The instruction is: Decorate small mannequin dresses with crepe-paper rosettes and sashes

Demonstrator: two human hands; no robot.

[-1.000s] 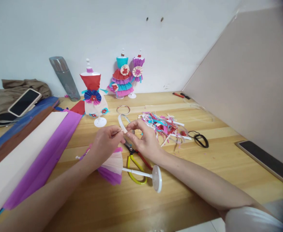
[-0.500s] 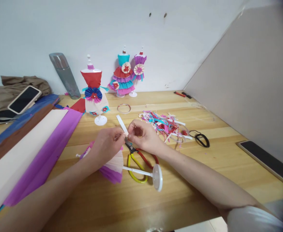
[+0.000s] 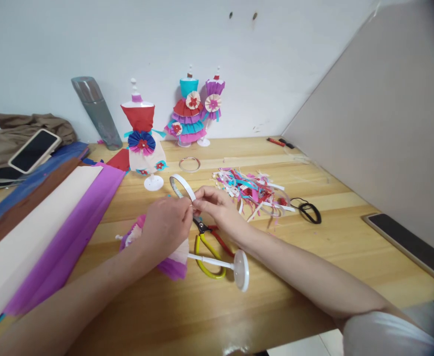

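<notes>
A narrow white roll of tape (image 3: 184, 184), like double-sided tape, is held up on edge over the table. My right hand (image 3: 217, 206) pinches its near right side between thumb and fingers. My left hand (image 3: 169, 221) is closed, its fingertips pressed together at the tape's lower edge; what exactly they pinch there is hidden. Under my left forearm lies a small dress form (image 3: 175, 267) on its side, in white and purple crepe paper, its stand pointing right. Scissors (image 3: 202, 247) with yellow and red handles lie below my hands, partly beneath the stand.
Three dressed forms stand at the back, the nearest in a red top (image 3: 139, 118). Paper scraps (image 3: 250, 188) lie heaped right of my hands. Crepe paper sheets (image 3: 64, 247), a phone (image 3: 34, 151) and a bottle (image 3: 100, 116) are left; a clear tape ring (image 3: 189, 164) lies behind.
The white tape roll has turned, so its round opening now shows. My left hand has rolled over, knuckles up, and my right fingers have shifted along the tape.
</notes>
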